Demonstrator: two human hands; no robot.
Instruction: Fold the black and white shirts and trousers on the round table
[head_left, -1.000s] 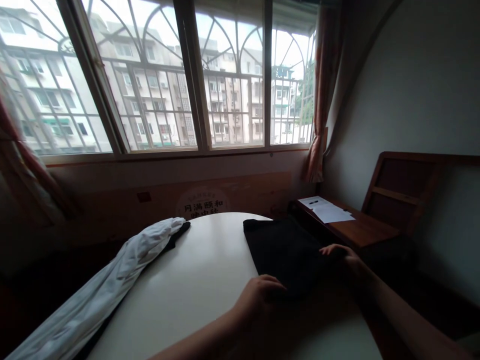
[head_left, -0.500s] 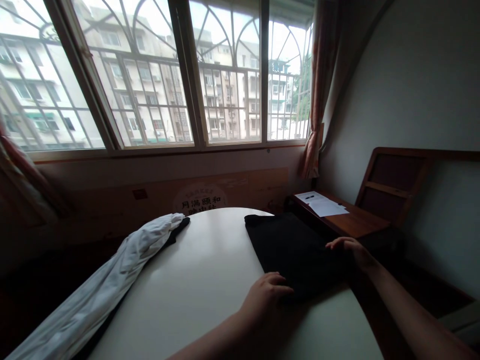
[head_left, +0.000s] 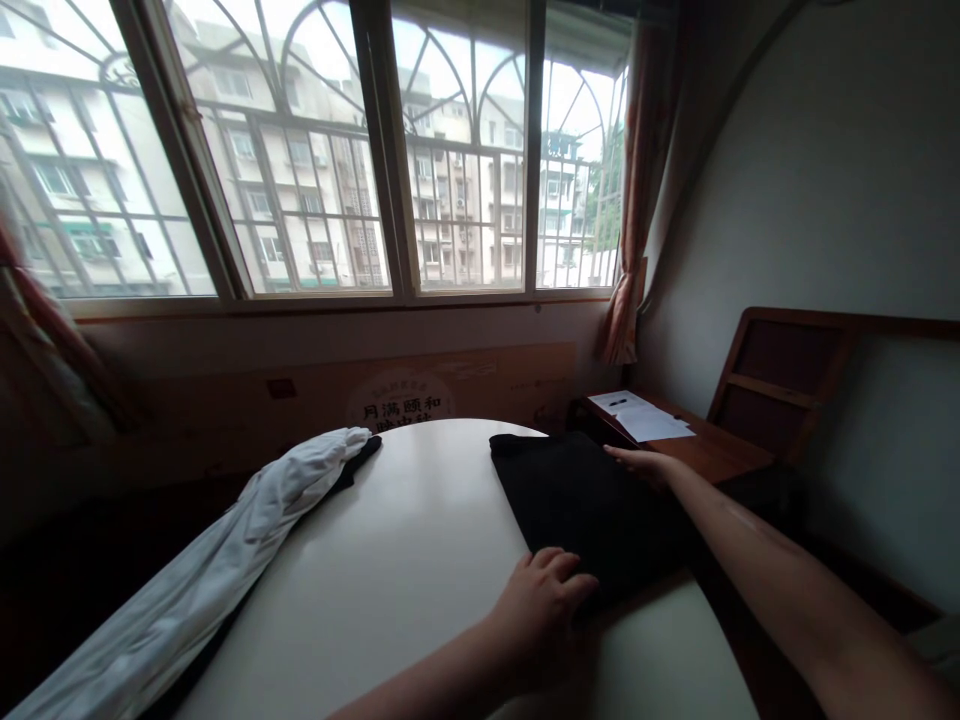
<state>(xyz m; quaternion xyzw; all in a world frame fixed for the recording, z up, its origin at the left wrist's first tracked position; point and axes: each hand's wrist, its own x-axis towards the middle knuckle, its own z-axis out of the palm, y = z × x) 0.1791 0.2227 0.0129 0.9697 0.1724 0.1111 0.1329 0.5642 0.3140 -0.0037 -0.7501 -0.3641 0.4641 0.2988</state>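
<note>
Cloth (head_left: 592, 510): is lying dark on the right part of the table (head_left: 420, 530); it seems to be lying folded, and its top is looking flatter than a second ago.

Near edge: is sitting lower and straighter than it was a second ago, and more of the table's lit surface is showing in front of it.

Right hand (head_left: 649, 467): is reaching farther along the cloth's right side than half a second ago; its fingers are stretching forward over the fabric. Shadow is hiding the thumb, so I cannot tell whether it is pinching the fabric or only pressing on it.

Left hand (head_left: 544, 600): is keeping to the cloth's near left corner, shifted only slightly; its fingers are curling over the fabric, close to one another. I cannot tell whether they are pinching it or merely weighing it down.

Work: with one hand staying near and the other moving away along the side, the hands seem to be steadying the cloth and evening its edges, not lifting it.

White garment (head_left: 285, 495): is lying crumpled along the table's left edge, a dark fabric (head_left: 365, 452) showing beneath; both are staying untouched, well apart from the hands.

Papers (head_left: 645, 418): are resting with a pen (head_left: 617, 402) on the wood surface (head_left: 731, 455) beyond.
</note>
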